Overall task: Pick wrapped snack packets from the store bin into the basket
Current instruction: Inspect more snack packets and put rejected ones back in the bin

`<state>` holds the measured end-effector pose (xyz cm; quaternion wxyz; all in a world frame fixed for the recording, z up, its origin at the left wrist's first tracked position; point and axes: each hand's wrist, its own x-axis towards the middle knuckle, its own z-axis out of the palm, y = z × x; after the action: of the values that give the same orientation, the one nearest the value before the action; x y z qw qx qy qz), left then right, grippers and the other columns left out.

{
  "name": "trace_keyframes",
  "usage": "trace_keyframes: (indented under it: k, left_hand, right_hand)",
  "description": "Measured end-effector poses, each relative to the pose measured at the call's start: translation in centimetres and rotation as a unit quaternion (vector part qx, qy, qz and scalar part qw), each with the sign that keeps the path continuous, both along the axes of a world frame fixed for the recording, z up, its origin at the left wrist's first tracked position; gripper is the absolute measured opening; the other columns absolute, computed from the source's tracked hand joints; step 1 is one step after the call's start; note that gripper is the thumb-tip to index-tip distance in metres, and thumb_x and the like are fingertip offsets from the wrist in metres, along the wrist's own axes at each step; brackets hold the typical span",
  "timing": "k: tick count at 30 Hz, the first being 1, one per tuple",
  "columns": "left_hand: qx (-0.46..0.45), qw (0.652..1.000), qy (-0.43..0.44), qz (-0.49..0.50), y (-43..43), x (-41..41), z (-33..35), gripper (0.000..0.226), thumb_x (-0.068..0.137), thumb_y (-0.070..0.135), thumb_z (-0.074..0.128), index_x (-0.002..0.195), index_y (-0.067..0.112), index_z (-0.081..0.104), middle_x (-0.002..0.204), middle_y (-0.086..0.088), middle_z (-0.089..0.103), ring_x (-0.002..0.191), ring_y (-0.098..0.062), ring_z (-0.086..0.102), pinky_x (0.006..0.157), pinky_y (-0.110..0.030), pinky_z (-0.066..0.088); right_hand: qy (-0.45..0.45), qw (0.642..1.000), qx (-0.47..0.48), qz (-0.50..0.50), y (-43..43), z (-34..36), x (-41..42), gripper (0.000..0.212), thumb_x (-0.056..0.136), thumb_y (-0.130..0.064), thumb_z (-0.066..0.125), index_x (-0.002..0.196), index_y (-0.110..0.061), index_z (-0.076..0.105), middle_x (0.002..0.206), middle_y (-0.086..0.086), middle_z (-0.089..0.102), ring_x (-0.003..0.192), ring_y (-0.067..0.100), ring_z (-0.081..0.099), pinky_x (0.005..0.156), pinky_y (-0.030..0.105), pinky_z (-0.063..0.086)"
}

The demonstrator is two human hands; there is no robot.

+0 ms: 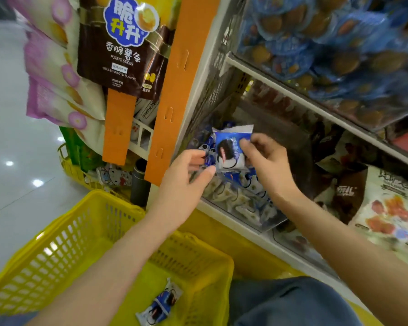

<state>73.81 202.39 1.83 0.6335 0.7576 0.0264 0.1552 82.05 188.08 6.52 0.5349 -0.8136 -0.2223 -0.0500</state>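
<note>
My right hand pinches a blue and white wrapped snack packet by its right edge, just above the store bin. My left hand reaches in from the left and its fingers close on the packet's lower left edge. The clear-fronted bin holds several more such packets. Below my arms sits the yellow plastic basket, with two packets lying on its floor.
An orange display strip and a brown potato-stick bag hang left of the bin. A shelf of blue packets juts out above. More snack bags fill the bin to the right. A second yellow basket stands behind.
</note>
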Motion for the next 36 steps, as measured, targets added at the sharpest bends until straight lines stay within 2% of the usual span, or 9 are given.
trace_keyframes:
  k: [3, 6, 12, 17, 21, 25, 30, 33, 36]
  left_hand:
    - [-0.133, 0.991, 0.027, -0.009, -0.2, -1.0, 0.0, 0.019, 0.091, 0.027, 0.055, 0.109, 0.021, 0.055, 0.087, 0.01, 0.061, 0.074, 0.001, 0.061, 0.07, -0.014, 0.049]
    - [-0.115, 0.991, 0.062, 0.042, 0.0, -2.2, -1.2, 0.014, 0.092, 0.023, 0.055, 0.1, 0.013, 0.061, 0.078, 0.001, 0.061, 0.052, 0.001, 0.056, 0.05, -0.013, 0.044]
    - [-0.09, 0.986, 0.115, 0.075, -0.9, -4.5, -4.0, 0.007, 0.089, 0.016, 0.06, 0.082, 0.017, 0.062, 0.074, 0.0, 0.066, 0.064, -0.003, 0.061, 0.053, -0.012, 0.046]
    - [-0.074, 0.986, 0.122, 0.087, -0.9, -4.8, -4.8, 0.02, 0.094, 0.02, 0.051, 0.079, 0.008, 0.059, 0.07, -0.006, 0.062, 0.063, -0.011, 0.059, 0.055, -0.023, 0.045]
    - [-0.077, 0.984, 0.139, 0.083, -0.6, -5.0, -5.1, 0.023, 0.094, 0.022, 0.052, 0.076, 0.009, 0.058, 0.065, -0.004, 0.061, 0.057, -0.006, 0.058, 0.051, -0.018, 0.045]
    - [-0.132, 0.977, 0.155, 0.061, -0.5, -4.9, -4.6, 0.02, 0.093, 0.026, 0.052, 0.08, 0.015, 0.062, 0.079, -0.011, 0.067, 0.073, -0.017, 0.065, 0.061, -0.029, 0.051]
    - [-0.143, 0.969, 0.199, -0.01, -1.0, -5.3, -3.7, 0.027, 0.083, 0.022, 0.067, 0.108, 0.016, 0.057, 0.094, -0.004, 0.07, 0.072, -0.01, 0.07, 0.055, -0.019, 0.053]
    - [-0.135, 0.975, 0.171, 0.042, -1.1, -5.3, -3.5, 0.029, 0.081, 0.014, 0.068, 0.108, 0.013, 0.057, 0.094, -0.002, 0.069, 0.068, -0.006, 0.068, 0.06, -0.021, 0.056]
    - [-0.129, 0.978, 0.111, 0.117, -0.2, -5.0, -3.6, 0.012, 0.085, 0.017, 0.064, 0.096, 0.021, 0.063, 0.085, 0.005, 0.07, 0.068, 0.0, 0.066, 0.059, -0.016, 0.054]
  right_hand:
    - [0.061, 0.995, -0.002, 0.077, 0.5, -1.8, -3.6, 0.016, 0.092, -0.011, 0.054, 0.078, -0.014, 0.059, 0.073, 0.003, 0.059, 0.066, 0.009, 0.055, 0.06, 0.022, 0.046]
    - [0.144, 0.981, 0.019, 0.127, 1.0, -4.3, -5.8, 0.01, 0.092, -0.003, 0.051, 0.089, -0.007, 0.06, 0.08, 0.005, 0.061, 0.07, 0.005, 0.058, 0.063, 0.018, 0.048]
    - [0.191, 0.977, 0.042, 0.09, 1.4, -8.2, -7.4, 0.02, 0.091, -0.013, 0.055, 0.087, 0.006, 0.059, 0.079, 0.011, 0.06, 0.075, 0.015, 0.055, 0.069, 0.034, 0.049]
    - [0.218, 0.967, 0.066, 0.113, 1.3, -8.6, -7.0, 0.009, 0.087, -0.008, 0.061, 0.08, -0.012, 0.065, 0.073, -0.001, 0.065, 0.066, 0.005, 0.059, 0.061, 0.018, 0.049]
    - [0.019, 0.994, -0.053, 0.095, 1.0, -8.7, -7.3, 0.004, 0.083, -0.016, 0.067, 0.081, -0.02, 0.068, 0.074, -0.015, 0.059, 0.069, 0.0, 0.055, 0.066, 0.017, 0.046]
    - [-0.194, 0.966, -0.143, 0.089, 0.5, -8.5, -7.1, 0.01, 0.085, -0.026, 0.064, 0.087, -0.017, 0.068, 0.076, -0.011, 0.056, 0.075, 0.001, 0.049, 0.069, 0.013, 0.039]
    - [0.02, 1.0, 0.016, 0.018, 0.5, -8.2, -6.8, 0.017, 0.09, -0.017, 0.057, 0.078, -0.029, 0.055, 0.073, -0.012, 0.061, 0.066, 0.001, 0.058, 0.059, 0.015, 0.048]
    - [0.171, 0.98, 0.098, -0.001, 0.4, -7.8, -6.2, 0.013, 0.094, -0.011, 0.05, 0.083, -0.019, 0.051, 0.082, 0.007, 0.063, 0.064, 0.005, 0.063, 0.056, 0.022, 0.055]
    - [0.268, 0.96, 0.07, 0.043, 0.5, -7.9, -6.2, 0.01, 0.093, -0.004, 0.049, 0.098, -0.012, 0.045, 0.079, 0.003, 0.064, 0.062, 0.002, 0.063, 0.059, 0.02, 0.055]
